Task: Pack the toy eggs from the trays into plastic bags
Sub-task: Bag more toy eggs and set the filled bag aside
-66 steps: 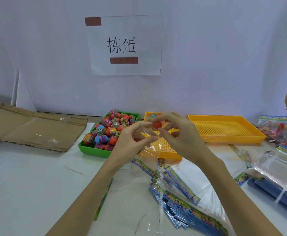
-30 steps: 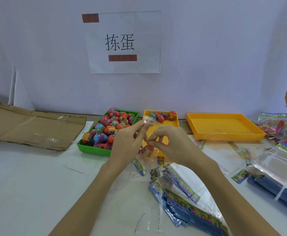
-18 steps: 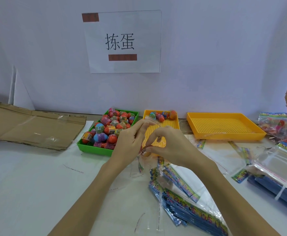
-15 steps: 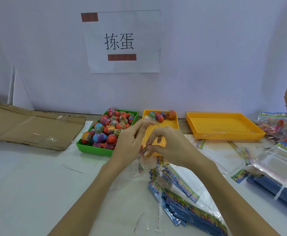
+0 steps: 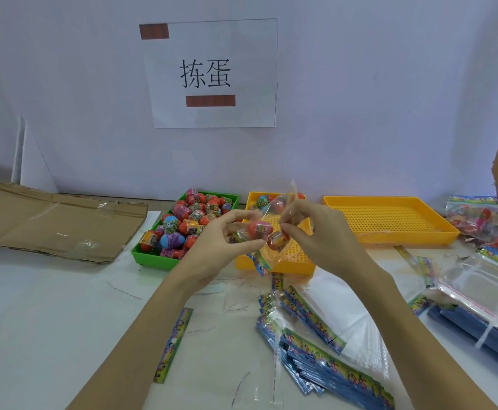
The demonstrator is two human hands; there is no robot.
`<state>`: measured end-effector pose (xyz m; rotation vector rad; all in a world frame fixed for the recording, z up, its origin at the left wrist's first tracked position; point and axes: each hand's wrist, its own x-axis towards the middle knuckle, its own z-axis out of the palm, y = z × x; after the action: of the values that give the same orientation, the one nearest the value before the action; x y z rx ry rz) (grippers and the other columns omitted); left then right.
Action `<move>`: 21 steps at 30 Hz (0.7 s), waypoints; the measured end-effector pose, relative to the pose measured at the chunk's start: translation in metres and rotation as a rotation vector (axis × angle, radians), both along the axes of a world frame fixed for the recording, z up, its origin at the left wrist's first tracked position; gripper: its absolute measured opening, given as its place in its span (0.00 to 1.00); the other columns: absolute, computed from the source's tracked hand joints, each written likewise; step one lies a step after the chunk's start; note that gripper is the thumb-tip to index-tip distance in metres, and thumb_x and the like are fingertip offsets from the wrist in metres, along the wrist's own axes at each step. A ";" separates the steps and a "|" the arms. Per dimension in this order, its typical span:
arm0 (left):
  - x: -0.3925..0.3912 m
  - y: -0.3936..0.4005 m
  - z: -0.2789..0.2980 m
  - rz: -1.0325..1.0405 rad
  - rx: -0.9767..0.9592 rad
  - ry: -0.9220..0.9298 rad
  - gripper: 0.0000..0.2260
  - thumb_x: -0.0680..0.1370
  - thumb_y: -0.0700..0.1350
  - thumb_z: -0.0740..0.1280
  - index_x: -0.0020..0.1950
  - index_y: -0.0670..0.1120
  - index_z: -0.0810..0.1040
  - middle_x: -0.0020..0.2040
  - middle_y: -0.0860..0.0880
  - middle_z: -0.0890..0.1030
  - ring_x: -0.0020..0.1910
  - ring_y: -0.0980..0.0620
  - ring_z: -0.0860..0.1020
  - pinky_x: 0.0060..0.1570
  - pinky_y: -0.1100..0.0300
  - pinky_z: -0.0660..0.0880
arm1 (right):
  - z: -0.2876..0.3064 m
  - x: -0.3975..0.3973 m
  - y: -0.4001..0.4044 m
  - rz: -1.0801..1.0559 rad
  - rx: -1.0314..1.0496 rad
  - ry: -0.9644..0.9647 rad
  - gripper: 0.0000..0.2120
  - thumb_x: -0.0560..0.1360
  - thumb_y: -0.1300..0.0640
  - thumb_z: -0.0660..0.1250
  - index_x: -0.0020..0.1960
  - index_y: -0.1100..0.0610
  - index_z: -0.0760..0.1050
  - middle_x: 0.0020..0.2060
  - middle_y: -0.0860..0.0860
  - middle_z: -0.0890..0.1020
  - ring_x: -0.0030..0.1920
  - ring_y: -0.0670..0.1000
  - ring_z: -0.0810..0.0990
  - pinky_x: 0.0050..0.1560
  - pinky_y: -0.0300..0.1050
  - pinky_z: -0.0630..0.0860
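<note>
From the head view, my left hand [image 5: 218,247] and right hand [image 5: 318,235] are raised together above the table [image 5: 49,321], fingers of both pinching one clear, crinkly plastic bag [image 5: 271,226] with two glossy toy eggs [image 5: 260,229] inside. Behind them sit a green tray [image 5: 153,258] heaped with eggs, a perforated yellow tray [image 5: 298,266] partly hidden by my hands, and another yellow tray [image 5: 389,220] to the right. Flat bags [image 5: 345,329] lie fanned below my right wrist.

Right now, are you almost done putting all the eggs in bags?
Not yet. A few filled bags lie on the right. Both hands, left hand and right hand, hold a clear bag with eggs inside. The green tray is still heaped with eggs, and many empty bags wait.
</note>
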<state>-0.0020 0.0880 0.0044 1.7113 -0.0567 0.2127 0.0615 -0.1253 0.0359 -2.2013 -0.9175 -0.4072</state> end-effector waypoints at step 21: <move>0.002 0.002 0.006 0.043 -0.463 0.064 0.14 0.75 0.32 0.73 0.57 0.45 0.80 0.48 0.50 0.89 0.50 0.58 0.86 0.51 0.66 0.76 | -0.003 -0.001 0.006 0.171 0.296 0.397 0.07 0.76 0.61 0.76 0.48 0.50 0.82 0.45 0.42 0.85 0.49 0.41 0.85 0.46 0.34 0.79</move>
<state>0.0003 0.0898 0.0108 1.2576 0.0725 0.1853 0.0606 -0.1195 0.0333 -1.8263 -0.7632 -0.0169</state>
